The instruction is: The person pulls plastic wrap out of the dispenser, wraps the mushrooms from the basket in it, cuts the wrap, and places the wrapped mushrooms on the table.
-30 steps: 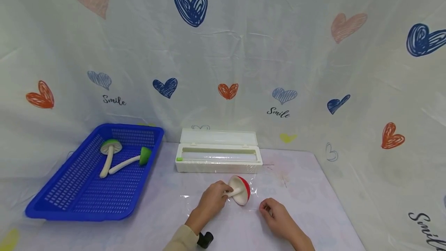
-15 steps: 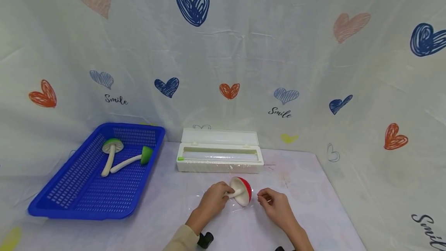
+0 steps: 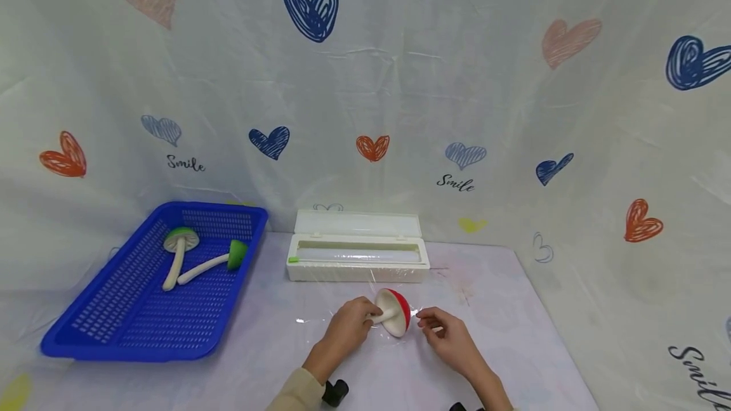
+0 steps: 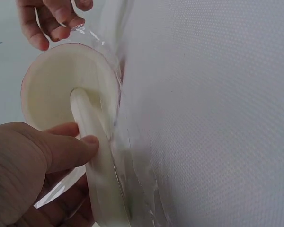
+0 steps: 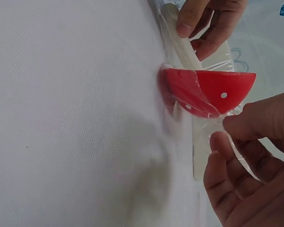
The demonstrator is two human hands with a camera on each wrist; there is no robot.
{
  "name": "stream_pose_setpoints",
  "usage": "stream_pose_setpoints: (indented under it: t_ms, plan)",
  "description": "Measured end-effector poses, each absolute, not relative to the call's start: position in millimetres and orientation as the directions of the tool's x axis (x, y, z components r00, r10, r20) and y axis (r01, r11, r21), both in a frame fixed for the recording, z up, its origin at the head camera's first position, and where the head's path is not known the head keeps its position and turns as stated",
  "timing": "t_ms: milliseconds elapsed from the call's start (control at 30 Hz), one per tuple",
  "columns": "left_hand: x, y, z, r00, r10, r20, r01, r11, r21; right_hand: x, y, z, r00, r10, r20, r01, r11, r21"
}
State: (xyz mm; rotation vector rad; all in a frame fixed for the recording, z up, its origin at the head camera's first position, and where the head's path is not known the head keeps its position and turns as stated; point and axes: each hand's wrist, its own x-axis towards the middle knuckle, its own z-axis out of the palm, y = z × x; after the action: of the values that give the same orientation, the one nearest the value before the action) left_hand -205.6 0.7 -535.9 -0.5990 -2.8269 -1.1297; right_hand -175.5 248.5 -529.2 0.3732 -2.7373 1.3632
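A toy mushroom with a red, white-dotted cap (image 5: 213, 92) and a white stem (image 4: 97, 165) lies on its side over a sheet of clear cling film (image 3: 308, 328) on the table. My left hand (image 3: 347, 328) grips the stem between thumb and fingers. Beside the cap, my right hand (image 3: 451, 338) pinches an edge of the film with its thumb and fingertips. Film clings to part of the red cap in the right wrist view. Behind them stands a white cling film dispenser box (image 3: 358, 273) with its lid raised and a roll (image 3: 358, 255) inside.
On the left sits a blue perforated basket (image 3: 143, 351) with two green-capped toy mushrooms, one lying (image 3: 202, 269) beside the other (image 3: 178, 262). A white curtain (image 3: 400, 94) printed with hearts hangs behind and at the sides of the table (image 3: 514, 341).
My right hand has moved up and slightly left to the cap, drawing the film edge with it. The left hand and mushroom have stayed nearly in place.
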Motion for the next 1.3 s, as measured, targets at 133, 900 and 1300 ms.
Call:
stream_pose_setpoints:
  t_ms: [133,900,1300]
  plan:
    - [-206,1,-536,-0.919,0.343,0.194,0.382,0.658,0.648,-177,248,-535,-0.950,-0.211,0.229,-0.312,0.642,-0.700]
    - [-209,1,-534,-0.906,0.374,0.200,0.413,0.674,0.612,-195,229,-532,-0.818,-0.175,0.548,-0.533,0.591,-0.606]
    - [-209,-2,-536,-0.901,0.362,0.238,0.431,0.697,0.574,-206,195,-543,-0.735,-0.131,0.665,-0.601,0.581,-0.549]
